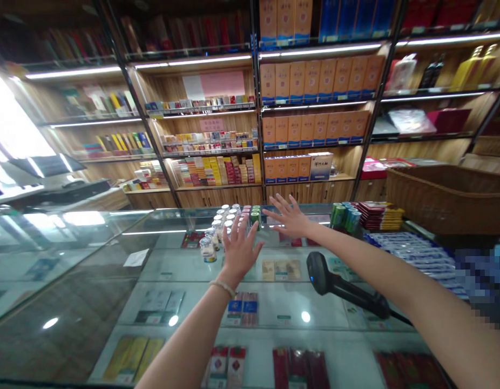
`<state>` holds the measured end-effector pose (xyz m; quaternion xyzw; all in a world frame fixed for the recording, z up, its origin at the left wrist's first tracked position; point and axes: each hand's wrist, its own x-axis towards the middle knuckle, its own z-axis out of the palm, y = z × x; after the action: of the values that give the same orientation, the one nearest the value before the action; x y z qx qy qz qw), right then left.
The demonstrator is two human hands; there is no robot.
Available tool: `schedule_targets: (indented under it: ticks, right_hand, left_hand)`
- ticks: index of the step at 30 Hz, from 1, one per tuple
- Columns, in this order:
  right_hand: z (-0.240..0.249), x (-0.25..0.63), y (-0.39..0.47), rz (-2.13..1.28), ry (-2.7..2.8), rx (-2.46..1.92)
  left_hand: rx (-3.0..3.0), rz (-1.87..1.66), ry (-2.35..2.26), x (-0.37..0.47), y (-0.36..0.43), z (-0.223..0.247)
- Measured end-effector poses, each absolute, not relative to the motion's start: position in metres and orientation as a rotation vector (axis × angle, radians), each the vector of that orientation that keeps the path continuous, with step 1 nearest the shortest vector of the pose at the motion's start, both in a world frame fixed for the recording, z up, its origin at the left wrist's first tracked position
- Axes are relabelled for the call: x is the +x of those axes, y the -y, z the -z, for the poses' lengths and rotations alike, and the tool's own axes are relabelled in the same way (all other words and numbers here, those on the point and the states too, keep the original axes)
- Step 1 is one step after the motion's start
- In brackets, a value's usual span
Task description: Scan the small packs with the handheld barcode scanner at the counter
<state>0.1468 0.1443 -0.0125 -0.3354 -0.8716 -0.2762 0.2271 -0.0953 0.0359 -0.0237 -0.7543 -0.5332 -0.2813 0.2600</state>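
Note:
My left hand (238, 253), with a pale bracelet at the wrist, reaches over the glass counter (185, 294). Its fingers are spread and it holds nothing; it is beside rows of small white-capped jars (208, 249) and partly covers some of them. Green cans (255, 215) and pink-topped ones (247, 210) stand just beyond its fingertips. My right hand (289, 217) is farther forward, palm down with fingers apart and nothing in it, to the right of the green cans. Whether either hand touches the glass or the containers, I cannot tell.
A black barcode scanner (343, 286) lies on the counter below my right forearm. Green and blue cans (345, 216), stacked red and yellow packets (378, 215), blue-white packs (412, 256) and a wicker basket (448, 197) are at the right. A paper slip (135, 258) lies left. Stocked shelves stand behind.

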Motion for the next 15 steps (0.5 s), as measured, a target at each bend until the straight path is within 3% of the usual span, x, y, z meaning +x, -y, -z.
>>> schedule_targets:
  ticks: [15]
  right_hand:
    - [-0.030,0.238,-0.036,0.750,2.281,-1.189]
  left_hand:
    - [-2.129,0.820,1.224,-0.077,-0.021,0.003]
